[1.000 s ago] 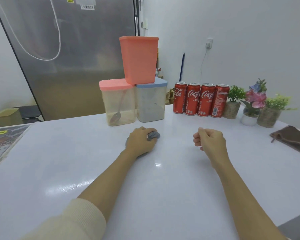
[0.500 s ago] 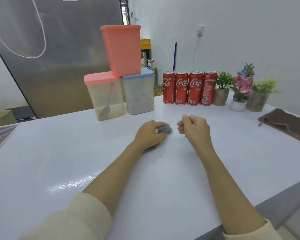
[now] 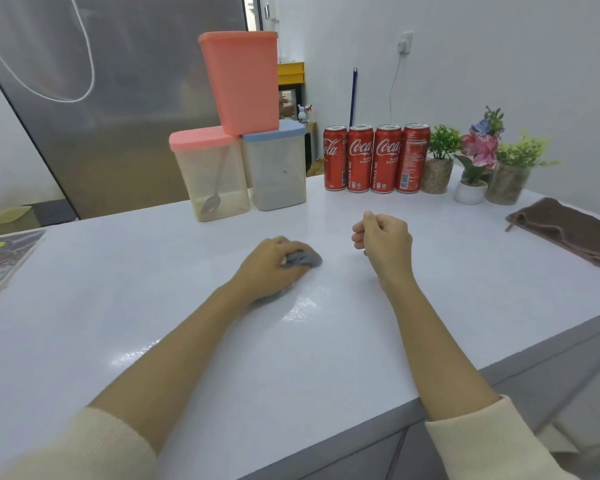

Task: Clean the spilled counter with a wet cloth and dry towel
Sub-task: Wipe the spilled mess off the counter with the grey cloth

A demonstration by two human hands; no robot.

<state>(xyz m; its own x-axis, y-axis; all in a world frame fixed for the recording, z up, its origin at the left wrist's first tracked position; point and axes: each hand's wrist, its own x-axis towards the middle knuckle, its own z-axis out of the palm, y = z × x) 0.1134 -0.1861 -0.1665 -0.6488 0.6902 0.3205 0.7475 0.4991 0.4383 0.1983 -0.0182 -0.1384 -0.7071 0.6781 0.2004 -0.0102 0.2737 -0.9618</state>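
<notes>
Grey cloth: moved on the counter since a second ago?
Yes. The grey cloth, gripped by the left hand, slid right: earlier before the blue-lidded container, now nearer the Coca-Cola cans.

A single wide-angle view looks from the person's head, forward and down across the glossy white counter. Both bare forearms reach in from the bottom edge, near the lens, the left hand and right hand at mid-frame. Farther off, the four red cola cans stand along the counter's far edge, with the white wall behind, bowed by the lens.
</notes>
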